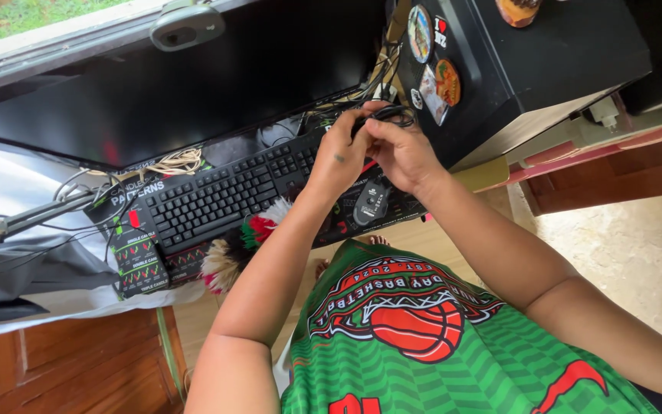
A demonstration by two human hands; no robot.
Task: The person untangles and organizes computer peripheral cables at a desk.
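Head view: cluttered desk [63, 307], tiled floor [622, 245].

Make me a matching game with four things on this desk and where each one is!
Things:
1. keyboard
2. mouse
3. webcam
4. black cable

Places:
A. on top of the monitor
B. pinched between the left hand and right hand
C. just below both hands
D. under the monitor, left of the hands

Pairs: 1-D, 2-C, 3-A, 4-B
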